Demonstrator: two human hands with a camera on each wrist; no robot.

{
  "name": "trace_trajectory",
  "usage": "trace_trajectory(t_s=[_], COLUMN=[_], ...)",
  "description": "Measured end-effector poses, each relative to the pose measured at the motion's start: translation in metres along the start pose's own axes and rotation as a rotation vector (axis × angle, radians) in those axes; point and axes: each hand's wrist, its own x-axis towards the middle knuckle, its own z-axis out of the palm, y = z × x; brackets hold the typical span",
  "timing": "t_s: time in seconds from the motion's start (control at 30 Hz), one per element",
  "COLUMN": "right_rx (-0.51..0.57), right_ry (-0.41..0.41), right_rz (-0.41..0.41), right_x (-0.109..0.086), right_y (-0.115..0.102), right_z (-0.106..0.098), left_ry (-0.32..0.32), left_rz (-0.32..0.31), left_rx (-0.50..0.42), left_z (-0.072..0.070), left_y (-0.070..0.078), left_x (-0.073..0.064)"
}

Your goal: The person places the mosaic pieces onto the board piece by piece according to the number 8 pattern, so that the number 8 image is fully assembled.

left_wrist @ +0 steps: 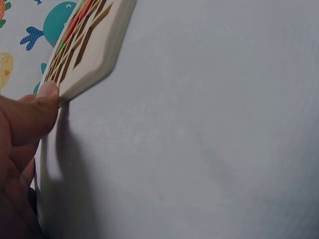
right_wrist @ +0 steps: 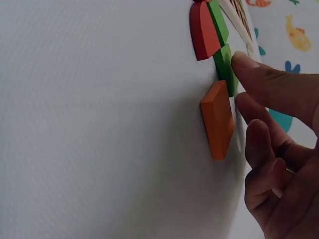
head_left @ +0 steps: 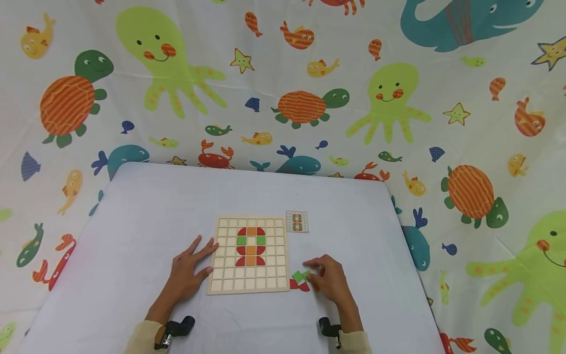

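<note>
A square wooden grid board (head_left: pixel 248 285) lies on the white table, with red, orange and green tiles (head_left: pixel 251 250) set in its upper middle cells. My left hand (head_left: pixel 187 273) rests at the board's left edge with fingers spread, its thumb (left_wrist: pixel 46 102) against the rim. To the right of the board, my right hand (head_left: pixel 329 280) is over a small group of loose tiles. Its thumb (right_wrist: pixel 274 87) touches a green tile (right_wrist: pixel 227 69), while the index fingertip stands apart from the thumb. An orange tile (right_wrist: pixel 218 122) lies under that hand, beside red tiles (head_left: pixel 304 287).
A small pattern card (head_left: pixel 297 221) with a printed grid lies by the board's upper right corner. White cloth (head_left: pixel 367 221) covers the table. Behind it hangs a curtain (head_left: pixel 265 167) printed with sea animals.
</note>
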Motion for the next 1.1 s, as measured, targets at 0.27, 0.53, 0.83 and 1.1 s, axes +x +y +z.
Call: trace_trajectory(t_s=[0.27, 0.53, 0.83, 1.1], right_rx=[-0.082, -0.079, 0.102, 0.240], right_ry=[0.006, 0.024, 0.107, 0.135], right_rz=[0.003, -0.016, 0.029, -0.045], right_x=[-0.003, -0.001, -0.002, -0.001], right_y=[0.001, 0.005, 0.002, -0.022], right_z=[-0.003, 0.002, 0.009, 0.022], left_ry=[-0.013, -0.008, -0.011, -0.011], left_rz=[-0.013, -0.007, -0.008, -0.009], left_rx=[0.005, -0.002, -0.002, 0.006], left_z=[0.000, -0.002, 0.000, -0.001], left_y=[0.000, 0.002, -0.001, 0.001], left_x=[0.000, -0.001, -0.001, -0.002])
